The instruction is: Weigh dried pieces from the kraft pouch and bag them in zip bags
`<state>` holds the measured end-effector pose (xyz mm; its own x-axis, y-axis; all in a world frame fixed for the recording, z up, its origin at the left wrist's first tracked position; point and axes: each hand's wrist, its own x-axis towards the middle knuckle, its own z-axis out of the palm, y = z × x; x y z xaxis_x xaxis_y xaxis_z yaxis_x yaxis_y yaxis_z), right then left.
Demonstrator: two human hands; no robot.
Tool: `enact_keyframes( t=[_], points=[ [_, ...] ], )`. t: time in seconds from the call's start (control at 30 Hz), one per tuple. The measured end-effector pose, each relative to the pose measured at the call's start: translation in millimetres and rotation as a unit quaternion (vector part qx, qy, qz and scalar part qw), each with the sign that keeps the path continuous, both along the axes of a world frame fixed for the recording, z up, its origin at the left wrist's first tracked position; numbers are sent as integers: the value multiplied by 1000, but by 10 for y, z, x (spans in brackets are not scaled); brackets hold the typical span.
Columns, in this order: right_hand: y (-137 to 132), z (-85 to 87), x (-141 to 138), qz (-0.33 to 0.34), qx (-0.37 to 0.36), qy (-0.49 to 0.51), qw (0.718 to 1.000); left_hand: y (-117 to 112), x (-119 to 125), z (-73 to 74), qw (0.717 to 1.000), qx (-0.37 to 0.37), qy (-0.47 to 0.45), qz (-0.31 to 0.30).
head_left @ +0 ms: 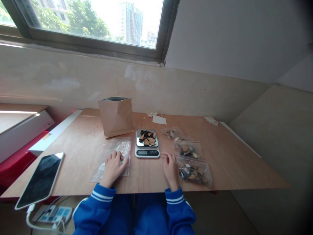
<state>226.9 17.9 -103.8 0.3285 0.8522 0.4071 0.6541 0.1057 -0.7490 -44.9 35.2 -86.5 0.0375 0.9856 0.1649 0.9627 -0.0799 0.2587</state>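
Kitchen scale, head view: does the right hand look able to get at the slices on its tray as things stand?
Probably yes: the right hand is just beside the kitchen scale, with nothing between, and the slices lie uncovered on top.

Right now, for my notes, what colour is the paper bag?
The paper bag is plain brown with a dark lining, best in the head view.

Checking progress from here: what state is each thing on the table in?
Clear plastic bag, flat.
Left hand, resting on the bag.
Digital scale, display lit, slices on tray.
Right hand, beside the scale.
Kraft paper bag, upright, open.
Filled plastic bags, in a row.
Tablet, screen dark.
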Motion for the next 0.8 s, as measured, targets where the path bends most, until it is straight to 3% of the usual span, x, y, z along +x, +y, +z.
enact_keyframes(
  t=[0.27,0.5,0.63,0.8],
  points=[
    [0,42,-47,19,-4,-19,1000,-6,20,8,999,-26,45,14],
    [-2,66,-51,10,2,-12,1000,-53,199,51,998,-4,0,55],
    [-4,40,-32,0,5,19,1000,-100,299,54,999,14,15,40],
    [-26,1,-36,7,-38,55,998,-76,231,25,1000,3,9,9]
  ],
)
